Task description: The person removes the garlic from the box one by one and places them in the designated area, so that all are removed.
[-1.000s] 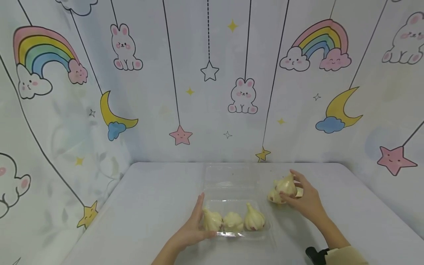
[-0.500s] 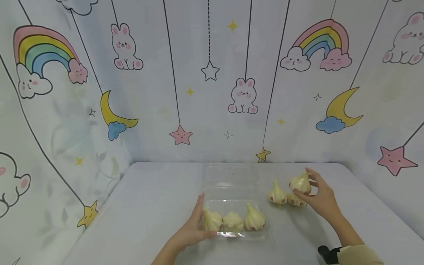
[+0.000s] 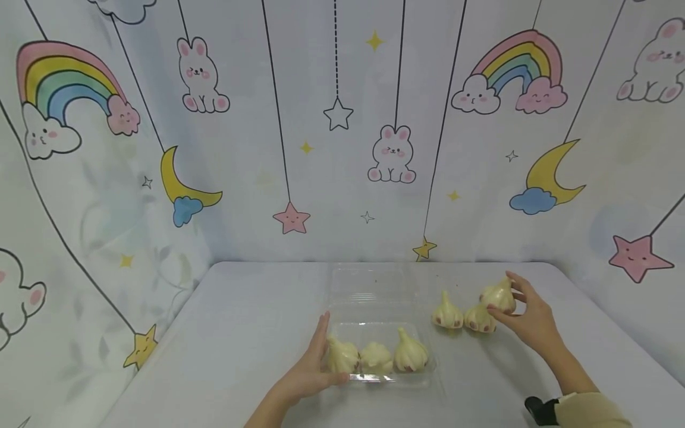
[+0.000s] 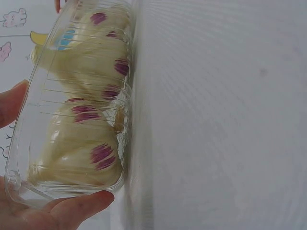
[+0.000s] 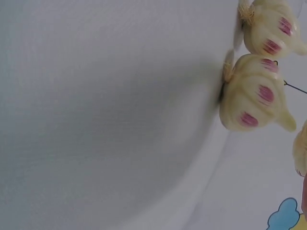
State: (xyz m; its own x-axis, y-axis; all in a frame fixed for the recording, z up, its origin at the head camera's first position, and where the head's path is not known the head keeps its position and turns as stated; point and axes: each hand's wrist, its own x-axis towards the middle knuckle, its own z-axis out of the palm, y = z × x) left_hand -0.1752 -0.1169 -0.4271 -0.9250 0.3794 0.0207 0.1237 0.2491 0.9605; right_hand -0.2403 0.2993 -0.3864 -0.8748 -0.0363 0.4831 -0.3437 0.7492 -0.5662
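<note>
My left hand (image 3: 309,371) holds the near left corner of a clear plastic clamshell box (image 3: 382,378), thumb at its front and fingers along its left side. Inside sit three garlic bulbs in a row: a left one (image 3: 343,356), a middle one (image 3: 377,359) and a right one (image 3: 411,352). Between thumb and fingers, my right hand (image 3: 530,315) pinches another garlic bulb (image 3: 499,295), raised at the right. Beside it, two garlic bulbs stand on the table, a nearer one (image 5: 259,93) and a farther one (image 5: 276,28) in the right wrist view.
The box's clear lid (image 3: 371,284) lies folded back behind it. A white table (image 3: 246,327) reaches to a curtain (image 3: 321,178) printed with rainbows, rabbits and stars. A black strap (image 3: 541,410) circles the right wrist by a cream sleeve (image 3: 591,410).
My right hand has moved right with the pinched bulb, uncovering the two standing bulbs. The left hand and box have stayed in place.
</note>
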